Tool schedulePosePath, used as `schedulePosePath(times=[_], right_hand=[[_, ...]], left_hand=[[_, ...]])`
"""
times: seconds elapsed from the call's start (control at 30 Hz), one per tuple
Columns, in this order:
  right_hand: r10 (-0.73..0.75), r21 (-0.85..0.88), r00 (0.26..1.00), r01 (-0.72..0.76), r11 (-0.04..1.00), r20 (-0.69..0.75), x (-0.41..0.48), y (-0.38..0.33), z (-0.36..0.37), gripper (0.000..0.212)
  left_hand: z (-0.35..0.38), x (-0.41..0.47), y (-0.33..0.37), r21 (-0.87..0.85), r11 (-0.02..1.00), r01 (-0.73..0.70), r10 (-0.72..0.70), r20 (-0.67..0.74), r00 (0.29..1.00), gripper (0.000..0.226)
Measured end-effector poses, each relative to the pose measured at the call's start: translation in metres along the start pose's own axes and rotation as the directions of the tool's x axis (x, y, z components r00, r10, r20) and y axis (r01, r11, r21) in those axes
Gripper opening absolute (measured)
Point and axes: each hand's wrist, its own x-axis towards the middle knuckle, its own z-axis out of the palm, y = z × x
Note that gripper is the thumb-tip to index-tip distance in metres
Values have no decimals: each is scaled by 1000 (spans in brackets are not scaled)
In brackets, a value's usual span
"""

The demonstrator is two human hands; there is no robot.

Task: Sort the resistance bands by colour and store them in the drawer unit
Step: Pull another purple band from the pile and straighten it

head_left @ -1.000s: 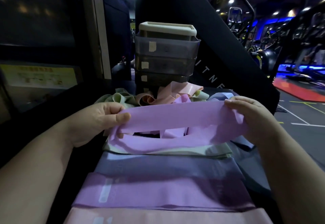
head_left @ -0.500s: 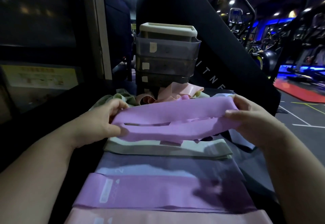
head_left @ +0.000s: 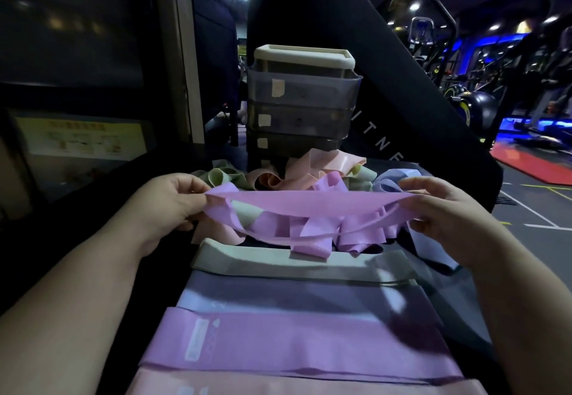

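The left hand (head_left: 173,205) pinches the left end of one purple resistance band (head_left: 309,205), held spread in the air just above the work. Behind and under it lies a loose heap, from left to right green loops (head_left: 219,176), pink loops (head_left: 309,165), purple strips (head_left: 325,233) and a pale blue loop (head_left: 387,182); they are too tangled to count. Behind the heap's middle stands the drawer unit (head_left: 303,109), with three drawer fronts plainly showing, all closed, and their contents cannot be made out. The right hand (head_left: 445,208) grips the band's right end. Nearer the camera four bands lie flat, one of each colour: grey-green (head_left: 278,261), blue-grey (head_left: 294,298), purple (head_left: 294,348) and pink (head_left: 278,385). Sorting looks only begun, and storing not yet started.
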Motion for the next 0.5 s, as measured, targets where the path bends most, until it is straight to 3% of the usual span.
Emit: schedulePosePath(times=[0.1, 0.27, 0.33, 0.43, 0.5], right_hand=[[46, 66, 999, -45, 997, -20, 1, 0, -4, 22], [100, 69, 993, -104, 992, 58, -2, -3, -9, 19], [122, 74, 986, -131, 989, 117, -3, -4, -9, 16], [135, 98, 974, -154, 983, 181, -4, -2, -10, 36], [134, 150, 972, -164, 975, 191, -4, -1, -11, 26]], left_hand=[[-3, -7, 8, -202, 968, 149, -115, 170, 979, 9], [-10, -19, 20, -390, 880, 273, -79, 447, 891, 53], [-9, -22, 23, -435, 850, 298, -65, 474, 878, 52], [-10, -23, 24, -481, 817, 318, -74, 459, 885, 52], [-13, -20, 20, -493, 798, 346, -107, 450, 887, 58]])
